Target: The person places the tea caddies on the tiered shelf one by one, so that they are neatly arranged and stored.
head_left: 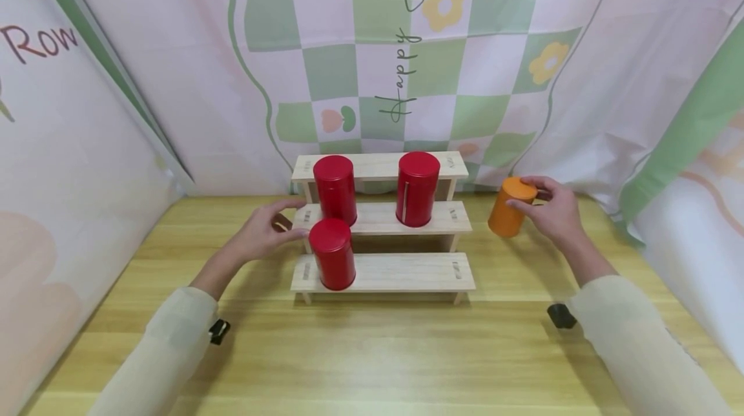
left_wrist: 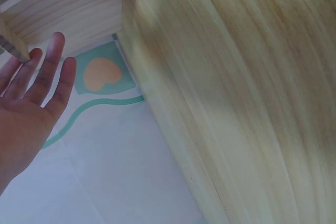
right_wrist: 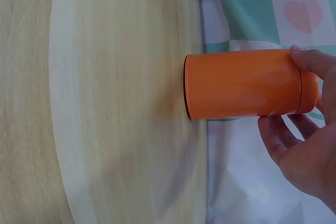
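On the right side, my right hand grips an orange canister near its lid, thumb on one side and fingers on the other. The right wrist view shows the canister with its base at or just over the table; I cannot tell if it touches. My left hand is at the left end of a three-step wooden rack, its fingers extended beside a board's end. Two red canisters stand on the middle step, and another red canister is on the lowest, near my left thumb.
The rack's top step carries no canister. A wood-grain table lies under everything. Behind it hangs a checked, flowered curtain, with pale cloth on both sides.
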